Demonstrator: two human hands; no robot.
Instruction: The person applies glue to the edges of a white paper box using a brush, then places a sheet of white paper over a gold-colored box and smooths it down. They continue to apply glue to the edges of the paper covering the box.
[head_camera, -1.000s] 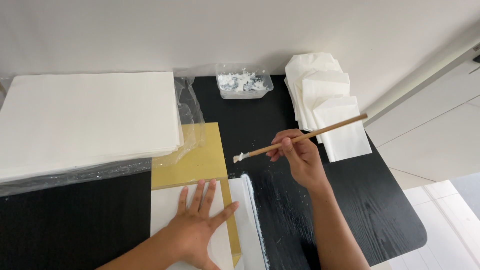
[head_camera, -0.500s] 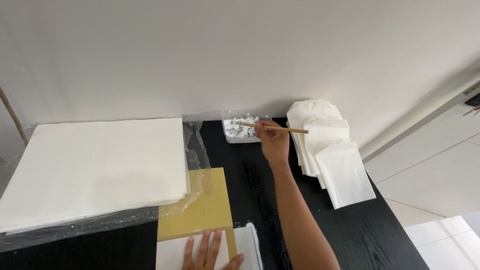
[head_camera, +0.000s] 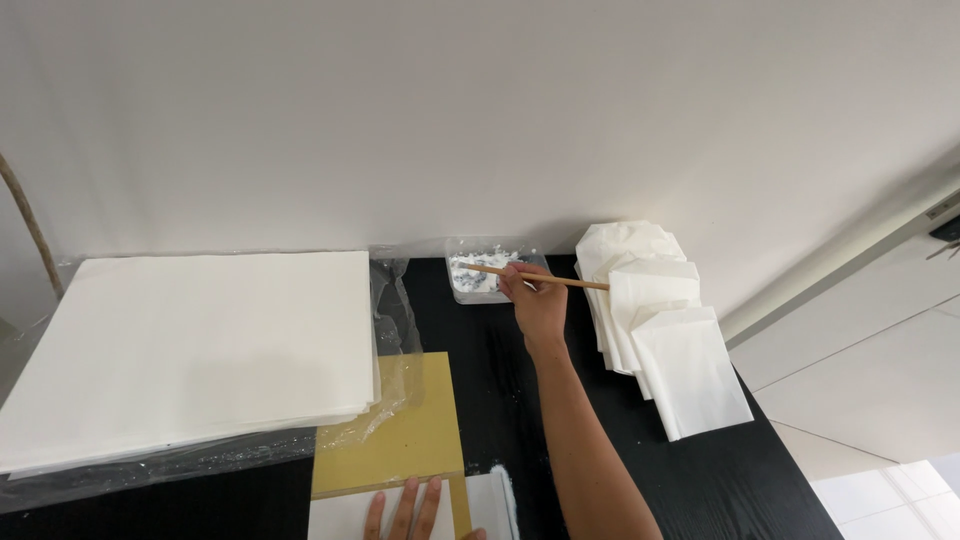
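Note:
My right hand (head_camera: 533, 300) is stretched out to the back of the black table (head_camera: 500, 400) and grips a wooden-handled brush (head_camera: 545, 279). The brush tip is dipped into a small clear plastic tub (head_camera: 482, 271) of white paste by the wall. At the bottom edge of the view my left hand (head_camera: 408, 512) lies flat, fingers spread, on a white sheet (head_camera: 345, 518). That sheet rests on a yellow-brown board (head_camera: 410, 430). Only the fingers of the left hand show.
A large stack of white paper (head_camera: 190, 345) on clear plastic wrap fills the left of the table. Several folded white paper bags (head_camera: 660, 330) lie fanned out on the right. A pale wall stands right behind the table; the table's right edge drops to a tiled floor.
My right hand carried the brush from above the sheet to the tub at the back and dipped its tip in. The view tilted up, so my left hand slid to the bottom edge.

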